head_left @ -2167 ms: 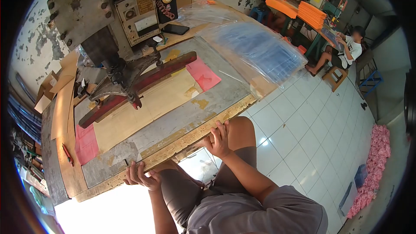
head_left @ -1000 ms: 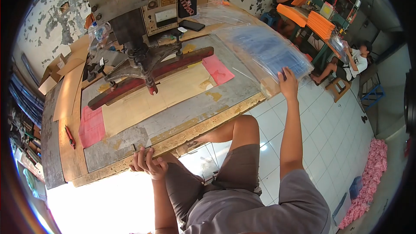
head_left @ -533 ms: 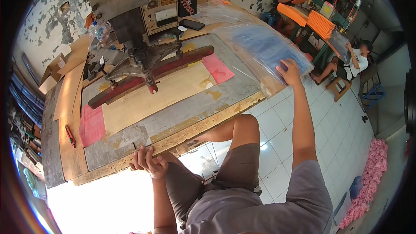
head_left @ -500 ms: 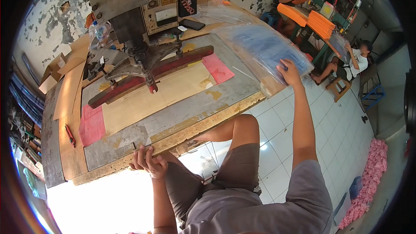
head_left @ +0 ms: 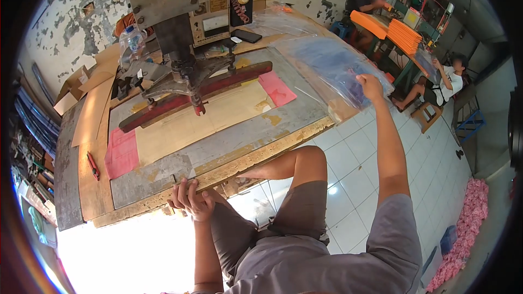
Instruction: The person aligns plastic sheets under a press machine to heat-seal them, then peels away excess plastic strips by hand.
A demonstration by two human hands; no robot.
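My left hand [head_left: 192, 200] rests on the worn front edge of the press table [head_left: 239, 171], its fingers apart. At the right, my right hand [head_left: 371, 87] is pinched at the near side of a stack of clear bluish plastic sheets [head_left: 332, 62]; the sheet under the fingertips looks lifted and creased. A press head with a red bar [head_left: 163, 110] stands over a tan sheet [head_left: 190, 125]. Pink pieces lie at both ends of that sheet, one at the left [head_left: 122, 155] and one at the right [head_left: 278, 90].
A phone [head_left: 247, 35] lies behind the press bed, and a red-handled tool [head_left: 93, 166] lies at the left. A cardboard box [head_left: 71, 90] stands back left. Two people sit at the back right near stacked orange sheets [head_left: 404, 35]. A wooden stool [head_left: 426, 117] stands near them.
My right hand has gone from the table's front edge to the plastic stack, and its fingers have closed at the near side. My left hand has stayed at the edge. The view has shifted slightly.
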